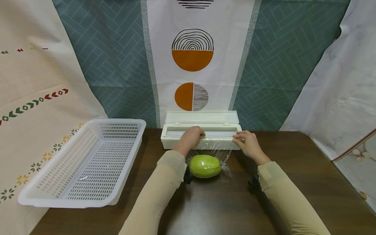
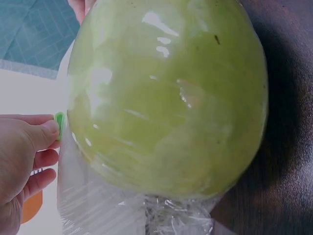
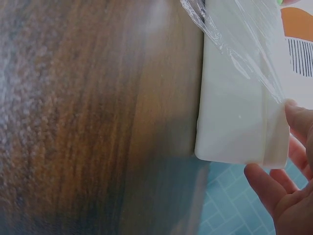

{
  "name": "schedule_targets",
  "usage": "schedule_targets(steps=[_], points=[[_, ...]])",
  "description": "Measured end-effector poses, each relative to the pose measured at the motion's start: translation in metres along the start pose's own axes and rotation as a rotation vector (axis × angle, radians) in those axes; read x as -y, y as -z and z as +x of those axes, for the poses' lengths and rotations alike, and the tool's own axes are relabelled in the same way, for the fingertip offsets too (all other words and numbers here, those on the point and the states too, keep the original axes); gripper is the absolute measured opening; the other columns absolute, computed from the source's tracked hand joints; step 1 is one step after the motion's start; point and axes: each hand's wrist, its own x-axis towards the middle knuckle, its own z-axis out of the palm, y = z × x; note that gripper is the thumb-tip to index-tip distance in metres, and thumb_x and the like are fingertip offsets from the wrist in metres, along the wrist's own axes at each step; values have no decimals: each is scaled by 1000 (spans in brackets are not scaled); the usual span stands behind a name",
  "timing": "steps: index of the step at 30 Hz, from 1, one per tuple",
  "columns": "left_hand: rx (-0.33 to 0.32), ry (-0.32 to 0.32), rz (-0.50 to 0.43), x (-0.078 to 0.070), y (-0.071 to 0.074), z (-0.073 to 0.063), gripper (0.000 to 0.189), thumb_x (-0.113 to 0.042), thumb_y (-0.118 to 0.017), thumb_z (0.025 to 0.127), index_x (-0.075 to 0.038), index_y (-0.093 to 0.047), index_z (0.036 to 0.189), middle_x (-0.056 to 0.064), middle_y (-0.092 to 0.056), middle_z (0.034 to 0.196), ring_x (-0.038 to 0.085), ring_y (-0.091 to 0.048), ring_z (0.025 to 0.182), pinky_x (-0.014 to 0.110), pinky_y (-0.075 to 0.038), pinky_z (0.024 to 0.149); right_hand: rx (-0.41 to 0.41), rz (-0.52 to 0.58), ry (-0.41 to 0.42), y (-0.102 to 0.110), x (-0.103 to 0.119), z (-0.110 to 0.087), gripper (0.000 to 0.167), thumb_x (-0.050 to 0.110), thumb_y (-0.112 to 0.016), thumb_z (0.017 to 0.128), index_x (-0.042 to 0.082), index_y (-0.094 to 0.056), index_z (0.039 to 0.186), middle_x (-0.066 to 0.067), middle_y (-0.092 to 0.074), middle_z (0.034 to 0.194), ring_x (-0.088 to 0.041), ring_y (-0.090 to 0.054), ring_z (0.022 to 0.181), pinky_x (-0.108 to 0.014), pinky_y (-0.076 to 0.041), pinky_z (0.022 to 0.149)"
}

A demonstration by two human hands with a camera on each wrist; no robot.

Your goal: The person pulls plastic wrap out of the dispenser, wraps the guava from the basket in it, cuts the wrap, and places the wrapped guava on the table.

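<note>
A white cling film dispenser box [image 1: 168, 142] stands at the table's back, lid raised. Clear film [image 3: 234, 41] runs from it down to a green oval fruit [image 1: 205, 166], wrapped in film, its right end twisted into a crumpled tuft. My left hand [image 1: 191, 138] is over the front edge of the box and pinches a small green slider [image 2: 59, 126] between thumb and finger. At the box's right end, my right hand [image 1: 248, 143] grips the corner, thumb and fingertips against the edge and end face, where the film's edge also meets a fingertip.
On the left stands a white slotted plastic basket [image 1: 129, 163]. A patterned cloth [image 1: 123, 65] hangs right behind the dispenser. The dark wooden table [image 1: 217, 209] extends in front of the fruit and to the right. Dark wrist cameras sit under both sleeves.
</note>
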Motion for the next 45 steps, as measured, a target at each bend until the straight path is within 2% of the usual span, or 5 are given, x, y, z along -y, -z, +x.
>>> schedule_targets(steps=[10, 20, 30, 45], points=[[17, 20, -20, 0, 3, -2, 25, -11, -52, 97, -8, -68, 116, 6, -64, 122, 21, -57, 117, 33, -46, 99, 5, 1, -13, 0, 0, -1, 25, 15, -64, 90, -1, -69, 109, -22, -56, 126, -45, -44, 115, -54, -35, 96], [7, 10, 0, 0, 4, -3, 25, -11, -53, 96, -9, -69, 115, 5, -64, 121, 20, -57, 116, 33, -47, 98, 10, 3, -4, 1, 0, -1, 26, 15, -64, 90, -1, -69, 109, -23, -56, 126, -44, -44, 115, -55, -34, 97], [6, 16, 3, 3, 2, -3, 24, -11, -54, 96, -10, -69, 115, 5, -64, 120, 20, -57, 116, 32, -46, 99, 25, 21, 0, 0, -1, 0, 26, 13, -64, 90, -3, -68, 109, -24, -56, 123, -42, -50, 115, -54, -44, 93], [14, 21, 14, 6, 5, -3, 25, -12, -53, 96, -11, -68, 116, 5, -64, 121, 19, -57, 116, 33, -46, 99, 16, 19, 10, 1, -1, 1, 26, 14, -64, 90, -3, -69, 109, -23, -56, 123, -42, -51, 114, -55, -43, 94]])
